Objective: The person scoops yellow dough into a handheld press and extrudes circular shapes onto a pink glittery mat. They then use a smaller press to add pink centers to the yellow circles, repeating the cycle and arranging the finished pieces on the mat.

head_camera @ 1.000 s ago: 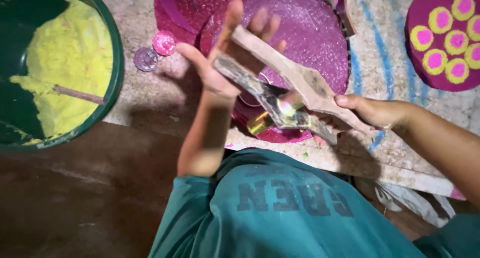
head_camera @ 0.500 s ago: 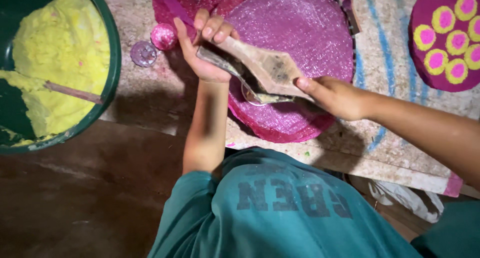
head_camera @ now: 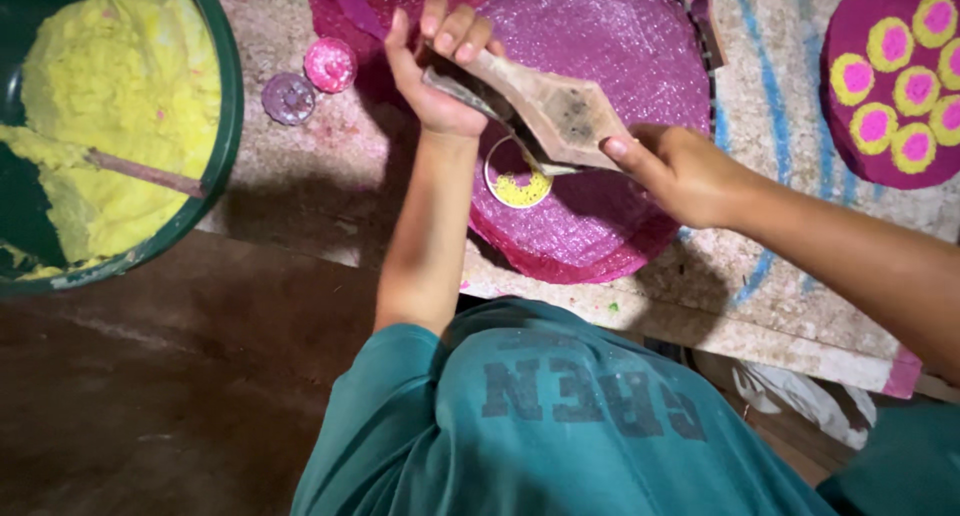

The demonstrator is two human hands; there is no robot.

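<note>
While my left hand [head_camera: 440, 71] curls around the near end of the wooden paddle [head_camera: 545, 111], fingers wrapped over its top edge and thumb stretched out to the side, my right hand [head_camera: 680, 171] closes on the paddle's other end, thumb tip pressed on its flat face. Both hands are shut on that one tool, which tilts across the space between them, above the purple disc [head_camera: 610, 46]. A thin metal piece juts from under the paddle toward a small round yellow patch ringed in white [head_camera: 520, 186], which lies on the purple disc just below my hands; whether the metal touches the patch I cannot tell.

The disc's near rim curves close to the front edge of the worn, pale work board [head_camera: 760, 306], leaving only a narrow strip of board before the drop to the dark floor [head_camera: 180, 396]. To my left, two small round caps [head_camera: 310, 81], one pink and one purple, sit side by side on the board, near my left wrist but apart from it. Farther left, well apart, the green tub [head_camera: 225, 106] holds yellow powder with a stick lying in it. At the far right, another purple disc with yellow and pink circles [head_camera: 890, 86] sits beyond my right forearm, with a bare stretch of board marked in blue between the two discs.
</note>
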